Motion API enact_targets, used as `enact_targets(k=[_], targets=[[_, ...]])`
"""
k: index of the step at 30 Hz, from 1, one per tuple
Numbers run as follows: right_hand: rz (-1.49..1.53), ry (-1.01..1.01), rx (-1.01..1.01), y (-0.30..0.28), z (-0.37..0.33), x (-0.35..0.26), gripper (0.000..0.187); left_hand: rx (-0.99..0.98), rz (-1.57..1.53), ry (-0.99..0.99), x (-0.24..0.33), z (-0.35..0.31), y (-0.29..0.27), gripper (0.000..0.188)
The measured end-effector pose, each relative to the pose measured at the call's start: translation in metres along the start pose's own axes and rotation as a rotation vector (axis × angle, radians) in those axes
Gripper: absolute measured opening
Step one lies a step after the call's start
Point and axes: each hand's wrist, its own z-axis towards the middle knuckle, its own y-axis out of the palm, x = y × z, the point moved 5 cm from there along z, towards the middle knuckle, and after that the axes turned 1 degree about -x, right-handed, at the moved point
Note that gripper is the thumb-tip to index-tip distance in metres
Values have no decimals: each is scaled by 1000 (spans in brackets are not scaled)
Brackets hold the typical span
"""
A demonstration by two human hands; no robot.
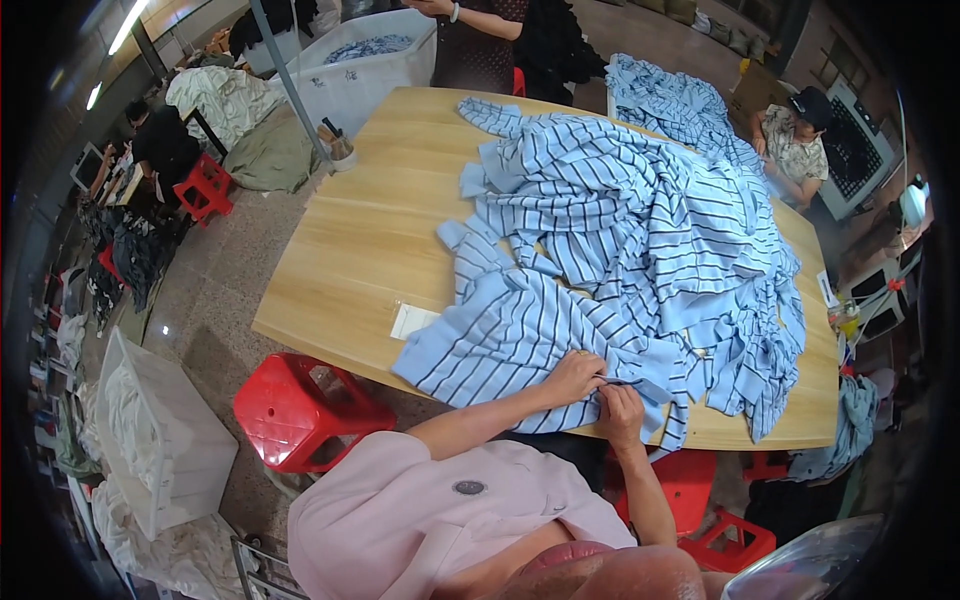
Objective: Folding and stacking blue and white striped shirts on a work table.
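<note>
Pale wooden table (pixel 360 240) fills the middle of a busy workroom with a speckled floor. Red plastic stools (pixel 285 410) stand near it, and a big white bin (pixel 165 420) with cloth inside is off to the left. At the back left edge of the table is a cup of tools (pixel 343 158). Past the far right side, a person in a dark cap (pixel 797 145) sits near more blue cloth.

One light blue striped top (pixel 490 335) lies at the near side of the table, wrinkled, right in front of the person. A big messy heap of striped tops (pixel 700 230) is just behind it and to the right. A small white card (pixel 412 321) lies to the left of the top.

The left hand (pixel 577 375) has its fingers curled and pinches the cloth. The right hand (pixel 621 408) is just beside it, with its fingers bunched tight on the same cloth. A dark bit shows between them, too small for me to tell what it is.

To do this well, I think both hands should stay close and pinch softly, because knit cloth may stretch. Smoothing the wrinkles would help the eyes see the edge. Sliding the heap back a little could stop other sleeves getting caught.
</note>
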Motion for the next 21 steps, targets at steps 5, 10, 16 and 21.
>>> enact_targets(k=[5, 10, 16, 21], targets=[[-14, 1, -20, 0, -1, -2, 16, -46, -39, 4, 0, 0, -4, 18], [-16, -18, -14, -2, -3, -5, 20, -148, -57, 13, 0, -4, -2, 14], [-21, -34, 23, -2, -4, -8, 21, -230, -5, -12, -3, -3, -2, 14], [28, -6, 18, -7, 3, -1, 19, -263, -6, -13, -1, -1, -1, 15]])
